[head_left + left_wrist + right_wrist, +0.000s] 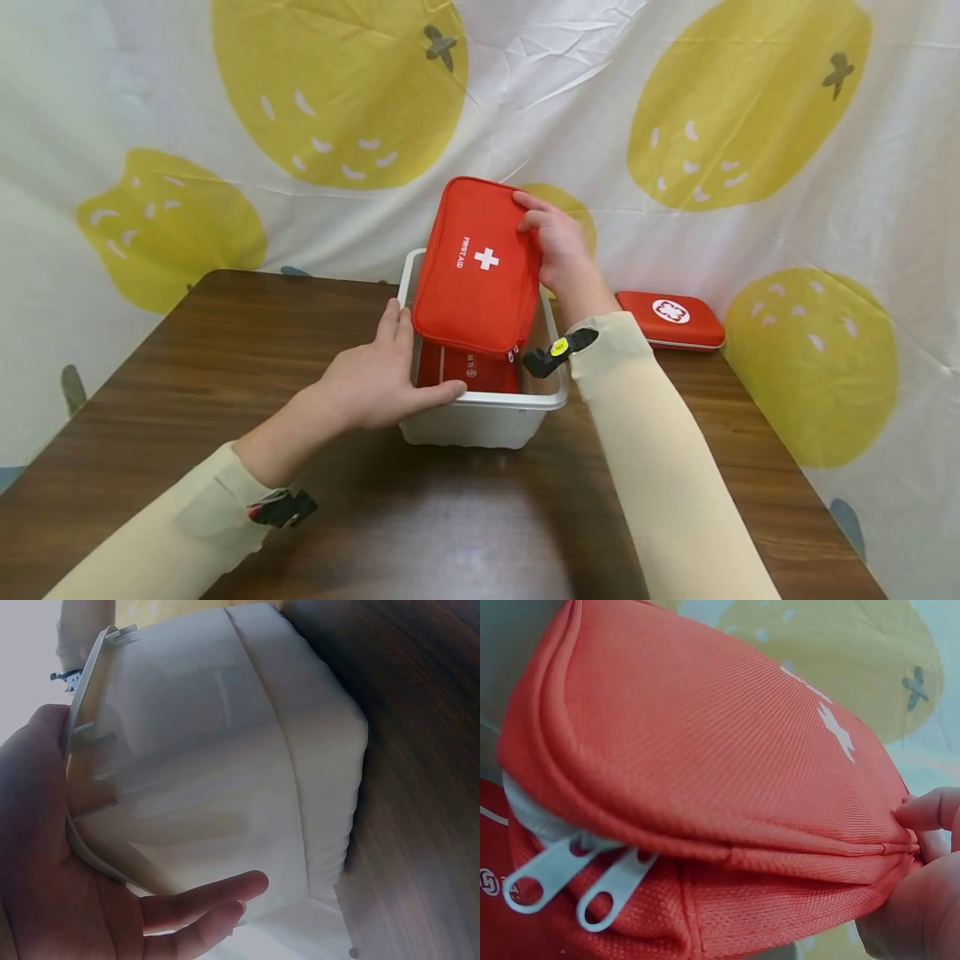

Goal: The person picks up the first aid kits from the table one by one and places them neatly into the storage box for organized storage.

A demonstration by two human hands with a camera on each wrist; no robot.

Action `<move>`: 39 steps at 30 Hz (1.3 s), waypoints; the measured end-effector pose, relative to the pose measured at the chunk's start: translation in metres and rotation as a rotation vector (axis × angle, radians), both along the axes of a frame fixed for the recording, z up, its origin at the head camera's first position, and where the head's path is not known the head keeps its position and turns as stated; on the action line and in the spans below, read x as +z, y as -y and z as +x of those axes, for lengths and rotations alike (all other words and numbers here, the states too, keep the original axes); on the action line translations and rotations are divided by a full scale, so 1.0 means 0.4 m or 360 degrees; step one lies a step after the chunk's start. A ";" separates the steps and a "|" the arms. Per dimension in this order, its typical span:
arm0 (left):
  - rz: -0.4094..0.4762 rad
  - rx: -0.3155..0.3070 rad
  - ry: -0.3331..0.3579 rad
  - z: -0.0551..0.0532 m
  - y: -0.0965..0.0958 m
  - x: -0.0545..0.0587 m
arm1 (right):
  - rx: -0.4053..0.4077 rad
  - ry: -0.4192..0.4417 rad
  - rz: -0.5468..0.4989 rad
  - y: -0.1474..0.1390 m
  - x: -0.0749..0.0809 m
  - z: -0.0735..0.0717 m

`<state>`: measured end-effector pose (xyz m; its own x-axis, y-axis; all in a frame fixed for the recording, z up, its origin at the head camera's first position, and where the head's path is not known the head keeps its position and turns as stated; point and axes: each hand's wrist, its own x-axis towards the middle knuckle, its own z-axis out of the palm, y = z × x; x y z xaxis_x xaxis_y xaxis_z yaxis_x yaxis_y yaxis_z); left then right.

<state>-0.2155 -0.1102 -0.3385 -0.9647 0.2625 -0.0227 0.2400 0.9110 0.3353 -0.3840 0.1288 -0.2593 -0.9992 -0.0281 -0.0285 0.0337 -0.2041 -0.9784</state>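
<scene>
A red first aid pouch (487,275) with a white cross is tilted above a white plastic bin (480,421). My right hand (558,237) grips the pouch by its upper right edge. In the right wrist view two white zipper pulls (607,889) hang at the pouch's corner, where a bit of white shows through the gap. My left hand (375,379) rests on the bin's near left corner, thumb along the front rim and fingers straight down the outer side (187,825). Inside the bin lies a darker red item (480,375) with white print, partly hidden by the pouch.
A red hard case (671,319) with a white round emblem lies at the table's back right, against the hanging cloth. The brown wooden table (247,375) carries everything. A white cloth with yellow fruit prints (525,92) hangs right behind it.
</scene>
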 end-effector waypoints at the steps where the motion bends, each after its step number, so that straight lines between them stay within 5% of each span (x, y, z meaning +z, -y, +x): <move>1: 0.0000 -0.0003 0.0002 0.000 -0.001 0.000 | -0.0012 0.0018 -0.0001 0.000 -0.005 -0.001; 8: -0.0013 -0.0020 -0.0019 -0.004 -0.001 -0.001 | -0.0154 0.0052 0.0091 0.002 -0.028 0.004; 17: 0.0001 -0.0009 0.0004 -0.002 0.001 0.000 | -0.0135 0.0111 0.0216 0.038 -0.047 0.010; 28: -0.0009 -0.0007 -0.0025 0.002 0.008 0.000 | 0.0096 0.0134 0.0538 0.054 -0.068 0.017; 35: -0.0017 -0.0001 -0.0044 0.005 0.010 0.002 | 0.0381 0.0259 0.0595 0.060 -0.075 0.022; 39: -0.0021 -0.0005 -0.0067 0.006 0.010 0.002 | 0.0430 0.0292 0.0642 0.061 -0.079 0.027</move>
<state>-0.2131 -0.1142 -0.3376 -0.9641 0.2652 0.0144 0.2563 0.9145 0.3130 -0.3731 0.1046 -0.2908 -0.9355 -0.2349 -0.2641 0.2112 0.2276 -0.9506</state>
